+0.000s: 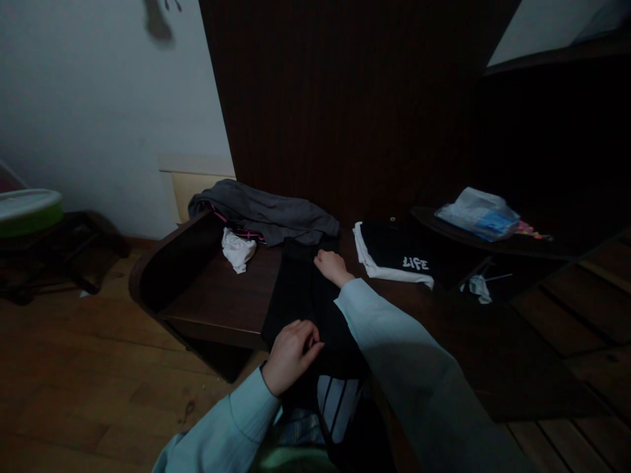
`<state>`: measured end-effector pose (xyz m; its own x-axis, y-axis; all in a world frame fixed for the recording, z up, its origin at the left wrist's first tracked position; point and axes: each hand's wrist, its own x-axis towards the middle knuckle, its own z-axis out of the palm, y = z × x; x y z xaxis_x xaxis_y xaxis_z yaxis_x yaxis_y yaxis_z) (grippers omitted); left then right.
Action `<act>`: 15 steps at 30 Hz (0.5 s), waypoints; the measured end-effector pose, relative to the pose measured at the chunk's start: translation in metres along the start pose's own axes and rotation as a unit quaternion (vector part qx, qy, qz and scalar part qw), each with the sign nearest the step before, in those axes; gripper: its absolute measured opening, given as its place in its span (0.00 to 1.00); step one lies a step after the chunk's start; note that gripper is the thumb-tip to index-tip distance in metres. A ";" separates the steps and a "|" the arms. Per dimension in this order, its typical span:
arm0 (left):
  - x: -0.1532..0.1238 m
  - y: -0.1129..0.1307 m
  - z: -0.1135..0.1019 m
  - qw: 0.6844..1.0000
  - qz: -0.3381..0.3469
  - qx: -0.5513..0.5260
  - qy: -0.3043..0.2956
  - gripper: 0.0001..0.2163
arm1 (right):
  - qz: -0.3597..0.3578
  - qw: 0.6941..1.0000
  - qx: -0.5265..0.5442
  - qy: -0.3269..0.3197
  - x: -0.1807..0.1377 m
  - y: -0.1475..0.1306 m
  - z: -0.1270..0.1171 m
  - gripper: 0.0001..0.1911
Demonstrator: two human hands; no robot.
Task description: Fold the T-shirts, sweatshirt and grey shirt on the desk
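A black garment (296, 295) lies lengthwise over the dark wooden bench seat and hangs down over its front edge toward me. White stripes show on its lower part. My left hand (294, 349) is on the near part of the cloth, fingers curled in and thumb bent toward them. Farther up, my right hand (332, 265) presses closed fingers on the right side of the garment, close to its far end. The cloth under both hands is dark, so the folds between the fingers are hard to make out.
Behind the garment a dark grey piece of clothing (269, 213) is heaped, with a crumpled white cloth (238, 249) beside it. To the right lies a folded black-and-white garment (394, 253) with lettering. A plastic package (480, 213) rests on the side shelf (428, 220).
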<state>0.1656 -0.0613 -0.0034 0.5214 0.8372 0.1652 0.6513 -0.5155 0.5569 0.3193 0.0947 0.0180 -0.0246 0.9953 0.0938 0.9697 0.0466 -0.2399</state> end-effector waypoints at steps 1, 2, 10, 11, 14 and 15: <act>-0.001 0.000 0.000 1.000 -0.003 -0.005 0.004 0.04 | 0.009 1.000 0.022 0.008 0.002 0.001 0.002 0.14; -0.001 0.000 0.000 1.000 -0.003 -0.010 0.006 0.06 | 0.014 0.998 0.050 0.018 0.005 0.002 0.004 0.14; -0.001 -0.002 0.001 0.999 0.029 0.010 -0.012 0.08 | -0.070 0.976 0.191 0.078 0.010 0.007 0.022 0.18; -0.001 -0.002 0.001 1.000 0.026 0.010 -0.012 0.08 | -0.086 0.975 0.190 0.071 0.010 0.008 0.023 0.18; 0.000 -0.001 0.001 1.000 0.021 0.010 -0.013 0.09 | -0.125 0.975 0.174 0.057 0.012 0.009 0.024 0.16; 0.000 -0.001 0.001 1.000 0.020 0.009 -0.013 0.09 | -0.131 0.976 0.167 0.056 0.013 0.009 0.024 0.16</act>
<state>0.1655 -0.0609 -0.0049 0.5611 0.8110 0.1658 0.6395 -0.5518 0.5352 0.3216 0.1097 -0.0062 -0.2168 0.9305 0.2953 0.8001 0.3427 -0.4924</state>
